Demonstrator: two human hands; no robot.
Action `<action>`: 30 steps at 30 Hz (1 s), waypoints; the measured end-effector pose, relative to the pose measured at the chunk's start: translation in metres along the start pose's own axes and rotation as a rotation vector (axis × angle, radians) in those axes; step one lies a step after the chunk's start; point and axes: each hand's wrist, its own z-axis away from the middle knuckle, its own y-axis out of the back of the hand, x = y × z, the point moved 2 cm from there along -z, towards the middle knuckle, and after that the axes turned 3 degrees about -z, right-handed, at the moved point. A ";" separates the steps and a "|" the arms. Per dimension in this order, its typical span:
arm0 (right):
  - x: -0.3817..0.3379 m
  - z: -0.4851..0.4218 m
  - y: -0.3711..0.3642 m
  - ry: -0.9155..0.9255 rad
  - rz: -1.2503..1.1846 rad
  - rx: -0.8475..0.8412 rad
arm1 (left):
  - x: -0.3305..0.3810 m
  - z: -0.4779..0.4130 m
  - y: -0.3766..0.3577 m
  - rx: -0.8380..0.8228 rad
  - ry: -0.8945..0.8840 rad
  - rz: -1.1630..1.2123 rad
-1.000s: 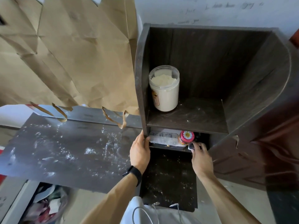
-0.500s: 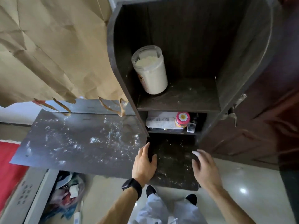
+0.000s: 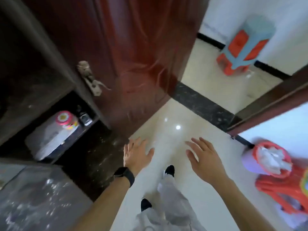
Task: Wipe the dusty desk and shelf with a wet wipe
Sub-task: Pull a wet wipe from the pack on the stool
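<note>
Both hands have come off the dusty boards and the view has swung right, toward the doorway. At far left lies the grey, dust-speckled table (image 3: 33,205). Above it is the dark wooden shelf unit (image 3: 33,84), whose low compartment holds a flat white packet (image 3: 48,139) with a pink-lidded round jar (image 3: 65,120) at its right end. Next comes the left hand (image 3: 136,153), a black band at its wrist. Its grip is wide, fingers spread and holding nothing, above the pale tiled floor (image 3: 166,114). The right hand (image 3: 205,157) hangs equally wide and empty. At far right sits a red plastic basket (image 3: 260,145) of crumpled white material. No wet wipe shows in either hand, and I cannot tell whether the white packet holds wipes. A wipe would likely be light, limp and damp, best pinched at a corner to draw it out, then pressed flat under the fingers.
</note>
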 end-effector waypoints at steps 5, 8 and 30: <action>0.081 0.109 0.075 -0.386 0.019 0.279 | 0.159 0.002 -0.002 -0.022 -0.464 -0.098; 0.122 0.173 0.110 -0.573 0.003 0.446 | 0.250 0.026 -0.017 -0.039 -0.651 -0.136; 0.467 0.450 0.198 -1.078 -0.155 0.515 | 0.708 0.151 -0.280 -0.247 -1.164 -0.418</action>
